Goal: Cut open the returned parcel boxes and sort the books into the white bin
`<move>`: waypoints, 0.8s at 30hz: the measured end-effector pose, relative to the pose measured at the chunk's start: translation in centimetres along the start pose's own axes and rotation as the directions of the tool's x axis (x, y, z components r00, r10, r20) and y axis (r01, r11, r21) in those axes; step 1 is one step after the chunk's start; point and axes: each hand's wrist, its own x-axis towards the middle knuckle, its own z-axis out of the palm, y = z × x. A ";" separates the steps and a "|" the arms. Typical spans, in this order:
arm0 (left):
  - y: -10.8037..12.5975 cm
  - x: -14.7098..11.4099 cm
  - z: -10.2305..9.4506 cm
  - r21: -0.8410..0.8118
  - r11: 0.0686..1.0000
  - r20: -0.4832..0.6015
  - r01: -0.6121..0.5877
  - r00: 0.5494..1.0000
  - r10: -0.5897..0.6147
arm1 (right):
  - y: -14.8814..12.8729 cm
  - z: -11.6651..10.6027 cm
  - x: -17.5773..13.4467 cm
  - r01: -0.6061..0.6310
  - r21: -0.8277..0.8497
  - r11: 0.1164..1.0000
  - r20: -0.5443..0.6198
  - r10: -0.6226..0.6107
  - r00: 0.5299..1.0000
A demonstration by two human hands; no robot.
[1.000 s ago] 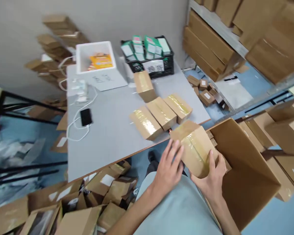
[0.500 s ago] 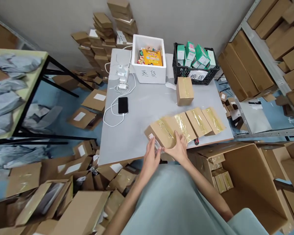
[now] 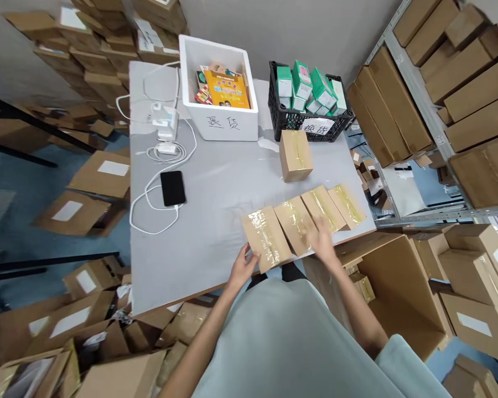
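Note:
Several taped cardboard boxes lie in a slanting row along the near edge of the grey table. My left hand (image 3: 243, 267) is curled at the near left corner of the leftmost cardboard box (image 3: 266, 237), its thumb and fingers against the box. My right hand (image 3: 322, 243) is smeared by motion over the near ends of the second box (image 3: 292, 218) and the third box (image 3: 321, 205); its fingers do not show clearly. A fourth box (image 3: 347, 205) ends the row at the right. Behind the row, another taped box (image 3: 296, 156) stands by itself.
On the table (image 3: 216, 177) are a phone (image 3: 173, 188) on a white cable, a power strip (image 3: 166, 122), a white foam box (image 3: 232, 122) and a black crate (image 3: 280, 119) with green cartons. A large open carton (image 3: 402, 287) stands at right. Boxes crowd the floor and shelves.
The leftmost box has turned flat into line with the row. My right hand has left it and moved right; my left hand stays at its left side. The view has shifted right.

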 end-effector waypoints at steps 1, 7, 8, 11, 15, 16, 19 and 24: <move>0.0 -0.2 0.3 -0.025 1.000 0.003 -0.001 1.000 0.001 | 2.7 -2.5 1.6 -0.045 -0.014 0.999 -0.044 0.045 0.998; 1.4 -1.4 2.1 -0.130 0.985 -0.081 0.112 0.989 -0.123 | 17.8 -12.1 10.9 -0.461 0.185 0.868 -0.015 0.471 0.882; 1.8 -1.5 2.4 -0.131 0.982 -0.108 0.135 0.983 -0.149 | 19.4 -12.6 11.9 -0.482 0.221 0.848 0.056 0.482 0.874; 3.0 -1.5 3.2 -0.093 0.976 -0.180 0.199 0.960 -0.213 | 22.7 -12.6 14.0 -0.499 0.304 0.812 0.272 0.428 0.862; 4.1 -0.9 4.3 -0.085 0.957 -0.253 0.278 0.923 -0.290 | 24.5 -11.6 15.0 -0.521 0.383 0.763 0.457 0.333 0.825; 4.3 -0.8 4.5 -0.096 0.953 -0.276 0.289 0.912 -0.304 | 24.7 -11.4 15.1 -0.526 0.396 0.752 0.481 0.318 0.817; 4.7 -0.8 4.9 -0.117 0.948 -0.316 0.296 0.894 -0.318 | 24.9 -10.9 14.6 -0.549 0.417 0.724 0.510 0.314 0.801; 6.4 -0.3 3.5 -0.036 0.958 -0.302 0.284 0.911 -0.282 | 23.9 -10.7 12.5 -0.578 0.454 0.678 0.488 0.353 0.798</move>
